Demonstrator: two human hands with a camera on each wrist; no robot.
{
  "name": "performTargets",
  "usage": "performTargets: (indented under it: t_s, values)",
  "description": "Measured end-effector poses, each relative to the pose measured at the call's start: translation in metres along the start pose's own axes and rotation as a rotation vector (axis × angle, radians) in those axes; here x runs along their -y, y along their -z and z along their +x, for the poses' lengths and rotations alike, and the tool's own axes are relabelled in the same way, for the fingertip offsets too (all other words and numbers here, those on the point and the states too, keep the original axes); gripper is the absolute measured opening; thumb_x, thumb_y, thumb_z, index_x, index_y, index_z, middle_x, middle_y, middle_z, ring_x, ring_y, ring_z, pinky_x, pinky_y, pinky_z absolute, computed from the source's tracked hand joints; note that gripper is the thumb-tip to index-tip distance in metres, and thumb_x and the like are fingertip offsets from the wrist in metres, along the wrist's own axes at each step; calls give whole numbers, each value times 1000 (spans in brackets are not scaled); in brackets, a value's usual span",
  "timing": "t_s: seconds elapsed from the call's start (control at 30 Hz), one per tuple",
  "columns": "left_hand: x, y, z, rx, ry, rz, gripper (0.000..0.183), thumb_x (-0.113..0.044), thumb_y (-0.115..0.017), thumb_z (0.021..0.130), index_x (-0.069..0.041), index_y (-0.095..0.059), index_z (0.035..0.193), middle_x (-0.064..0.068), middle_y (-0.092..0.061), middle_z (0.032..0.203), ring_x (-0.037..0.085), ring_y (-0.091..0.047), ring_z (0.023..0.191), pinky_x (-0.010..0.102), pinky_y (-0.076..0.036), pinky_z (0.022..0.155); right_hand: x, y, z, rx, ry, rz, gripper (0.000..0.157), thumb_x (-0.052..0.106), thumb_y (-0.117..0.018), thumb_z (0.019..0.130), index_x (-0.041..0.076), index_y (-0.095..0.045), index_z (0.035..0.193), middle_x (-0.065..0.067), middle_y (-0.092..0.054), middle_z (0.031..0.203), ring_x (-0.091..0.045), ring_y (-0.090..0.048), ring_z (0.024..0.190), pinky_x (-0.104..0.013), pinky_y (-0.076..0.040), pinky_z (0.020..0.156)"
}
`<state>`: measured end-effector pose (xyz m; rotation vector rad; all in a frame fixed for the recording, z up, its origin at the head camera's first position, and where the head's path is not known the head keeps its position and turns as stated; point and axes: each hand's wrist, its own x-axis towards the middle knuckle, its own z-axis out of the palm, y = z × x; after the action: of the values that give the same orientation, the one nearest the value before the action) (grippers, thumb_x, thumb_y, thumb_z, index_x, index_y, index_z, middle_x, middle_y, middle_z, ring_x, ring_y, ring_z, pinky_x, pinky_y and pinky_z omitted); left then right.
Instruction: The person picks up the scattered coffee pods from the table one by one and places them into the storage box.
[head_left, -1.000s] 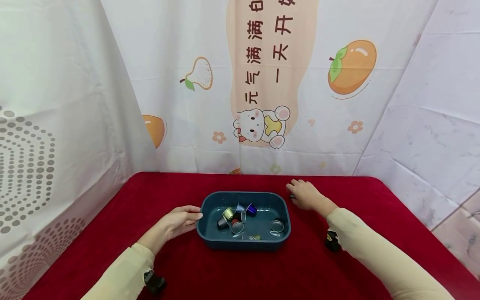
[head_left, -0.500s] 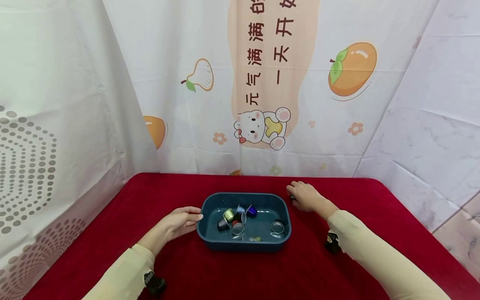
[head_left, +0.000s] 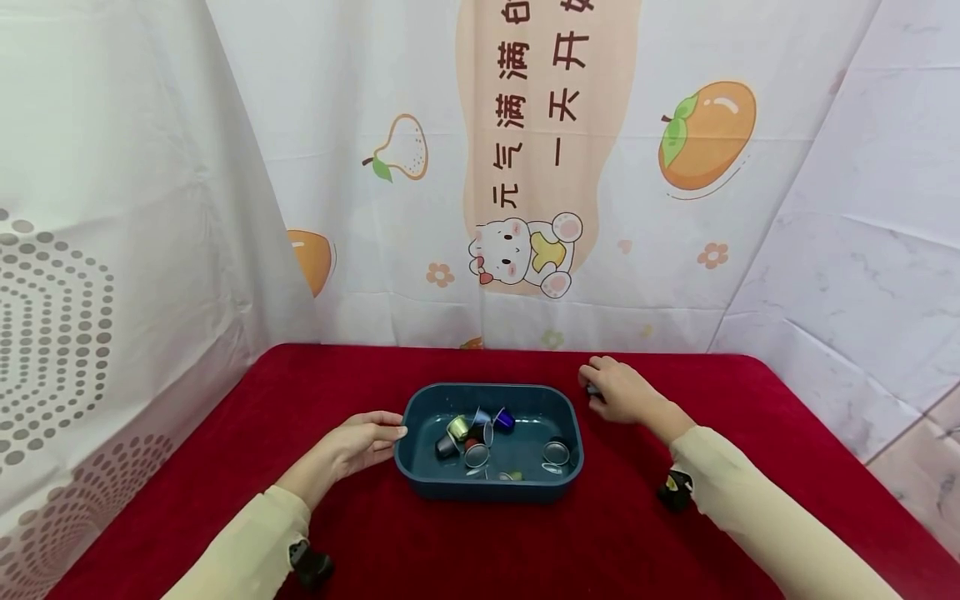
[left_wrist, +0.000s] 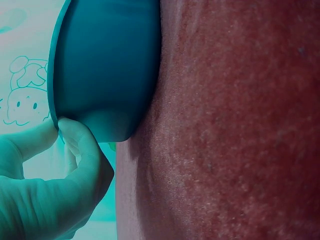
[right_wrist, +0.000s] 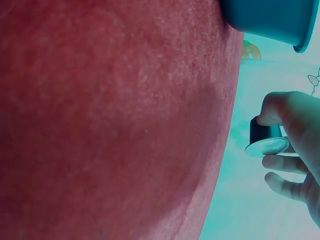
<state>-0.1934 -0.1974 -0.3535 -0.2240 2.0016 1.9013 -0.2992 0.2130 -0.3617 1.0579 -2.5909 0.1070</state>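
A dark blue plastic bin (head_left: 487, 490) stands on the red cloth, with several coffee capsules inside. Its left rim is pinched between the thumb and fingers of my left hand (head_left: 358, 444); the left wrist view shows the grip on the bin wall (left_wrist: 105, 65). Beyond the bin's right side, my right hand (head_left: 619, 393) holds a dark coffee capsule (right_wrist: 262, 129) between thumb and fingers, its silver lid facing down in the right wrist view. Inside the bin, a pale green capsule (head_left: 458, 428), a blue capsule (head_left: 505, 419) and a dark grey capsule (head_left: 446, 447) lie left of centre.
Another capsule (head_left: 556, 452) with its silver lid showing lies alone at the bin's right end. Red cloth (head_left: 480, 550) covers the table. A printed white curtain (head_left: 337, 167) hangs behind it, with more curtains at the left and right.
My right hand has lifted slightly and shifted a little to the right, with the dark capsule now showing in its fingers. The left hand and the bin stay in place.
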Motion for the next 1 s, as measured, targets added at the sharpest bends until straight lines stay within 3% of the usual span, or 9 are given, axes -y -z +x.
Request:
performTargets:
  t_s: [0.4,1.0]
  values:
    - [0,0,0,5,-9,6,49,-9,-60,93,9,-40,134,4,-64,102,8,-65,86,23,-55,81,3,5,-6,-40,37,12,33,12,-82,66,13,-57,87,-1,-54,84,-13,-49,77,-31,-48,66]
    - [2,1,1,0,-8,-5,48,-8,-60,93,9,-41,134,3,-64,101,9,-65,86,23,-55,80,18,20,-10,-19,53,-54,37,18,-84,62,15,-56,85,0,-54,82,-13,-49,76,-28,-45,62]
